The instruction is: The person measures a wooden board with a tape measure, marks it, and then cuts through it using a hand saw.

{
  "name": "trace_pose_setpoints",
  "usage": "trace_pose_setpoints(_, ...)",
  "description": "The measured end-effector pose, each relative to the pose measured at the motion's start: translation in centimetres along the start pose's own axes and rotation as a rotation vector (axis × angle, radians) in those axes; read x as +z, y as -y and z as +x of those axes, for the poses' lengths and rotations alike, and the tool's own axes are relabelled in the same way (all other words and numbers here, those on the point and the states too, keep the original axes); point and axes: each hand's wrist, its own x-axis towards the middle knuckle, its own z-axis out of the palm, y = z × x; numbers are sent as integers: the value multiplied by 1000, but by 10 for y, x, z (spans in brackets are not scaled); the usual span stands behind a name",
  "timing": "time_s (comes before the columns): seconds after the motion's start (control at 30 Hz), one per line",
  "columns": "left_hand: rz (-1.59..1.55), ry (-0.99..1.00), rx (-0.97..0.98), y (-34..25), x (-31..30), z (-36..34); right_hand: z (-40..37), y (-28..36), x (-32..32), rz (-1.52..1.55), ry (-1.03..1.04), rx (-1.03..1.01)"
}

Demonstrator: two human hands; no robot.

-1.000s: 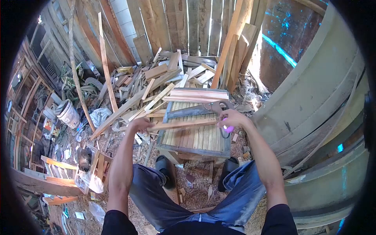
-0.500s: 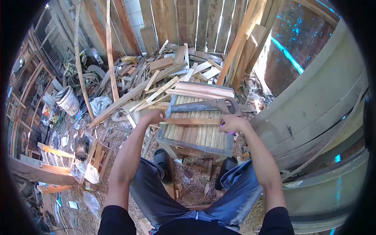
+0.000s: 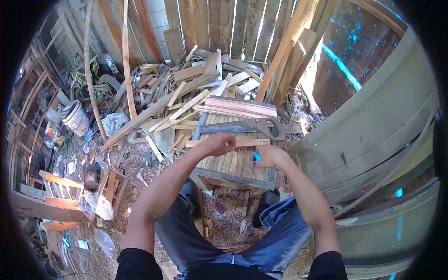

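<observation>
A slatted wooden stool-like stand (image 3: 228,170) is in front of my knees. Across its top lies a narrow wooden strip (image 3: 193,143), its left end jutting past the edge. My left hand (image 3: 220,143) is over the strip's middle, fingers curled; whether anything is in them is hidden. My right hand (image 3: 269,156) is closed around a small blue-and-purple object (image 3: 256,157), just below the strip's right end. Behind the strip lies a handsaw (image 3: 228,127) with a brown handle pointing right. Several thin strips (image 3: 238,107) are stacked at the far edge.
A heap of wood offcuts (image 3: 191,74) lies beyond the stand, against the plank wall (image 3: 219,28). At left are a white bucket (image 3: 75,119) and a wooden crate (image 3: 114,186). A large greenish curved panel (image 3: 368,126) stands close on the right.
My left hand has moved right, from the strip's left end to over its middle. My right hand has shifted slightly down and left, uncovering the strip's right end.
</observation>
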Motion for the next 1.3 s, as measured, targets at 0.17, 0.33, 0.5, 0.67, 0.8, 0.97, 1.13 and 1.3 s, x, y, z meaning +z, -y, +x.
trace_pose_setpoints(0.17, -239, 6, -167, -23, 8, 14, -16, -15, -32, 925, -15, -322)
trace_pose_setpoints(0.33, -978, 18, -231, -39, 11, 20, 5, 2, -52, 1800, -440, -553)
trace_pose_setpoints(0.5, -900, -87, -282, -2, -2, 28, 40, 5, -54, 1491, -672, -343)
trace_pose_setpoints(0.67, -978, -421, -438, 34, -25, 20, 88, 27, -35, 1166, -746, -261)
trace_pose_setpoints(0.8, -1159, -514, -445, 37, -24, 25, 99, 56, -37, 868, -756, -182)
trace_pose_setpoints(0.97, -226, -547, -549, 76, -8, 16, 155, 39, -12, 989, -675, -665)
trace_pose_setpoints(1.13, 11, -621, -306, 82, -9, -1, 76, 11, -36, 517, -900, 32)
trace_pose_setpoints(1.3, 280, -576, -214, 65, 1, -19, 58, -44, 5, 388, -843, 475)
